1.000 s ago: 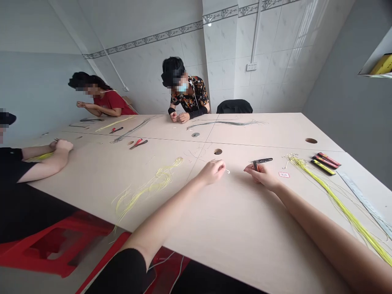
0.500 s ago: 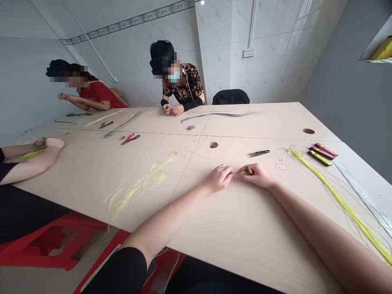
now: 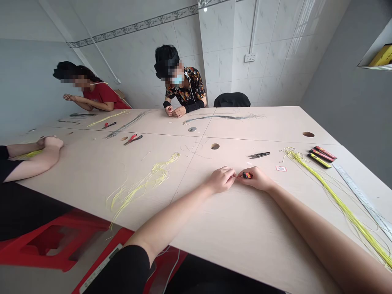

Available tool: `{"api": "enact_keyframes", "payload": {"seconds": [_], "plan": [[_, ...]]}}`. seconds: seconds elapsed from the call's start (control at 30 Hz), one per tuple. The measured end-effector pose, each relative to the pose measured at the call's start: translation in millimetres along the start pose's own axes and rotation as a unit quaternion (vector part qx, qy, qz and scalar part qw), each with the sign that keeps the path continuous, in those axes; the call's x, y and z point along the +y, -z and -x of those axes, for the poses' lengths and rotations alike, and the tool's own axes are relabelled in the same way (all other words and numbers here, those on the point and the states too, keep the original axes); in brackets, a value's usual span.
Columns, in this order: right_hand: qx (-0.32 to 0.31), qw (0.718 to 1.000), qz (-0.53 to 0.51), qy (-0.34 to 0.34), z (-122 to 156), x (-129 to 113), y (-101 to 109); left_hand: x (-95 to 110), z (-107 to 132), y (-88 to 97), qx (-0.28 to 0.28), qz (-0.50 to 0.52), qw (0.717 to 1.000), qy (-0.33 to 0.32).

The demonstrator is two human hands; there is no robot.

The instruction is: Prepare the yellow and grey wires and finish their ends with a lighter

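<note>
My right hand (image 3: 256, 179) is closed round a black lighter (image 3: 247, 175) with a red-orange label, its thumb and forefinger pinched at the left. Fingertips of my left hand (image 3: 223, 179) press together almost against them. Whatever they pinch is too small and hidden to make out. Just beyond lie black thread snips (image 3: 259, 155) and a small red-edged label (image 3: 281, 168). A bundle of yellow cords (image 3: 329, 194) runs along the right side, and looser yellow cords (image 3: 156, 173) lie left of my left forearm.
Three more lighters (image 3: 321, 157) and a steel ruler (image 3: 358, 192) lie at the right. Red-handled pliers (image 3: 133, 139) and grey cords (image 3: 220, 118) are farther off. The table has cable holes (image 3: 215, 146). Co-workers sit opposite, and another person's hands (image 3: 52, 142) rest at left.
My fingertips have come closer together, and the lighter has turned slightly in my right hand. The whole view has shifted a little.
</note>
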State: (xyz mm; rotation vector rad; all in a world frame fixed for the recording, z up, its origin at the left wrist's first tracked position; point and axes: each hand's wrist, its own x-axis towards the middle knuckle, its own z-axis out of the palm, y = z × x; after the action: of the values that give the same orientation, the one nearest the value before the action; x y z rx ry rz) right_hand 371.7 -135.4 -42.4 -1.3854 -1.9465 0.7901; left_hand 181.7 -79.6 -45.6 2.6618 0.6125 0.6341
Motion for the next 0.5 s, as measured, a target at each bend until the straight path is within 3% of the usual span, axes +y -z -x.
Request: {"api": "enact_keyframes", "payload": {"seconds": [0.2, 0.37, 0.5], "plan": [[0.026, 0.999, 0.027, -0.010, -0.2, -2.3, -2.2, 3.8, -0.9, 0.7, 0.017, 0.071, 0.994, 0.076], [0.103, 0.994, -0.013, -0.040, -1.7, -10.2, -5.0, 12.6, -0.5, 2.2, 0.076, 0.223, 0.960, 0.150], [0.169, 0.982, -0.054, -0.066, -4.8, -14.2, -11.5, 19.1, -1.5, 1.4, 0.086, 0.247, 0.951, 0.162]]}}
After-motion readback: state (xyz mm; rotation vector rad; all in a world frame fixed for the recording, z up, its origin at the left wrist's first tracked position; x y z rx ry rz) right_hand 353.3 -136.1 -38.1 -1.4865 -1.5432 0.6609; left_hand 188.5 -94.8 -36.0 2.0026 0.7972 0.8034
